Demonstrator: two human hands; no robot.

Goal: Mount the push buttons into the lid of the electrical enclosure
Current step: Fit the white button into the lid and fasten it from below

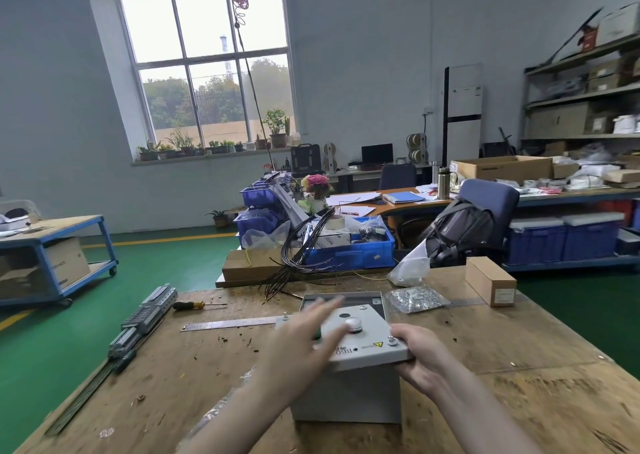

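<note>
A grey enclosure lid (372, 344) lies skewed on top of the grey enclosure box (346, 398) on the wooden bench. A white push button (353, 324) sits in the lid, with an empty round hole (344, 315) behind it. A bit of green shows beside my left hand. My right hand (415, 356) grips the lid's near right corner. My left hand (308, 336) is blurred, fingers spread, over the lid's left part, covering whatever is under it.
A steel ruler (228, 325), a yellow-handled screwdriver (194, 305) and DIN rails (145, 315) lie to the left. A bag of small parts (415, 299), a white bag (410, 266) and a cardboard box (490, 280) sit to the right. Black wires (294, 263) and a blue bin (353, 253) lie behind.
</note>
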